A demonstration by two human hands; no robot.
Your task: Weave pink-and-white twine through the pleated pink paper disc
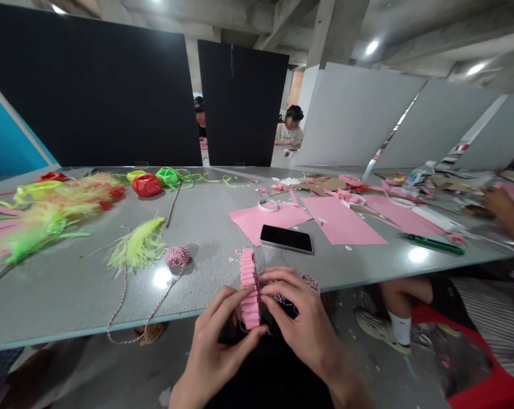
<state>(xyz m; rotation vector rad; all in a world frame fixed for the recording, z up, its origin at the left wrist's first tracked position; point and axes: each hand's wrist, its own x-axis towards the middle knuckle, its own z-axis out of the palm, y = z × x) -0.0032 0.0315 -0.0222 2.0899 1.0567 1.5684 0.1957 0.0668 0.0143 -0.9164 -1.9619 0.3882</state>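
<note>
A pleated pink paper strip (249, 278) stands lengthwise at the table's front edge. My left hand (222, 335) grips its near end, fingers on top and thumb below. Close against its right side is my right hand (301, 321), fingers bent and thumb near the index finger; its fingertips touch the strip's side, and whatever lies between them is too small to tell. Red-and-white twine (311, 282) shows behind my right hand. A small ball of the same twine (178, 257) lies left of the strip, its loose end hanging over the edge. Beyond the strip rests a phone (287, 238).
Pink paper sheets (344, 220), a white tape ring (267, 205) and a green cutter (431, 243) lie to the right. Fringed yellow-green strands (140, 244) and red twine (147, 185) are on the left. Another person's hand (501, 204) is at the far right.
</note>
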